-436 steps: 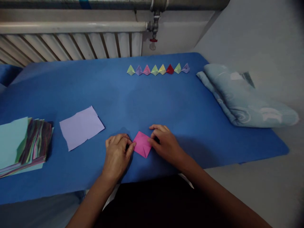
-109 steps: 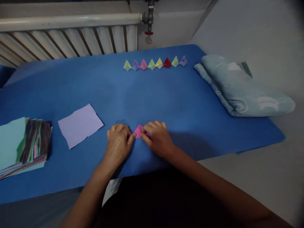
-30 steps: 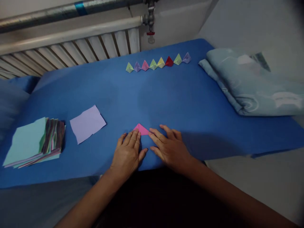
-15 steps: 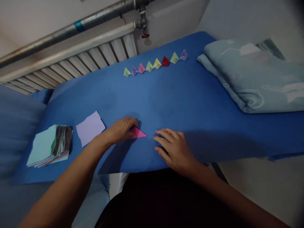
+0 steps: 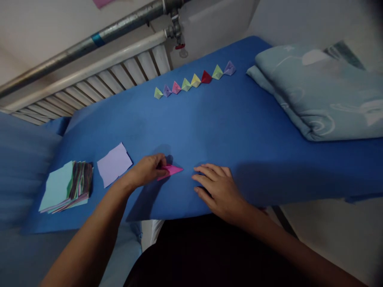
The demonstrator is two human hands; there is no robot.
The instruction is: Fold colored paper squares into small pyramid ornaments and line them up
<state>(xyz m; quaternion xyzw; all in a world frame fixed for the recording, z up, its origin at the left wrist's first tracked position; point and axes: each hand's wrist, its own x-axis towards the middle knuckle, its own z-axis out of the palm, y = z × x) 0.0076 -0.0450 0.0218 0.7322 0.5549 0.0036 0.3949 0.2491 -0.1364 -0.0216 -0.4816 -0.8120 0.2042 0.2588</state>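
A small folded piece of pink paper [image 5: 172,170] lies near the front of the blue-covered surface, its narrow point aimed right. My left hand [image 5: 149,169] pinches its left part between thumb and fingers, which hide that end. Just right of the paper's tip, my right hand [image 5: 217,187] rests on the blue cloth with its fingers spread and nothing in them. To the left of my left hand lies a flat lilac sheet of paper [image 5: 114,164]. Farther left is a thick stack of coloured paper [image 5: 61,185] with uneven edges.
Several small folded paper pieces [image 5: 196,81] in green, purple, pink, yellow and red form a slanting row at the back. A folded grey-green blanket [image 5: 314,95] lies at the right. Behind the blue sheet [image 5: 185,123] stand a white radiator [image 5: 119,75] and a metal pipe [image 5: 128,28].
The pink paper looks narrower and tilted, with more of its lower left edge showing past my left fingers. My right hand has stayed almost still. The camera view has shifted slightly.
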